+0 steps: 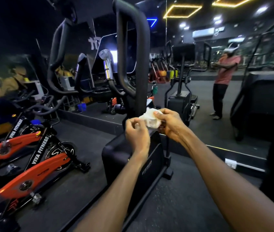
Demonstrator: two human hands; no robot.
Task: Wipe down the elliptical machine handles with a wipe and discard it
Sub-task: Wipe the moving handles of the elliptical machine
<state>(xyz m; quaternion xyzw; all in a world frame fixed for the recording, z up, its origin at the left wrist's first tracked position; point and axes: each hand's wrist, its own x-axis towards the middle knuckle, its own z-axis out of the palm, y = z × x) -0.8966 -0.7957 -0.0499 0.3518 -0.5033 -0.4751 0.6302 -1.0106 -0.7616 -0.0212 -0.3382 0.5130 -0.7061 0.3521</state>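
A crumpled white wipe sits between my two hands in front of the elliptical's upright. My right hand grips the wipe from the right, thumb on top. My left hand pinches its left edge with curled fingers. The black looped elliptical handle rises directly above the hands. A second curved black handle stands to the left, and short silver sensor grips sit below the dark console screen. The elliptical's black base housing is below my left wrist.
Two orange and black spin bikes stand on the dark floor at left. A wall mirror ahead reflects a person in a pink shirt and more machines. A dark stair machine stands at right.
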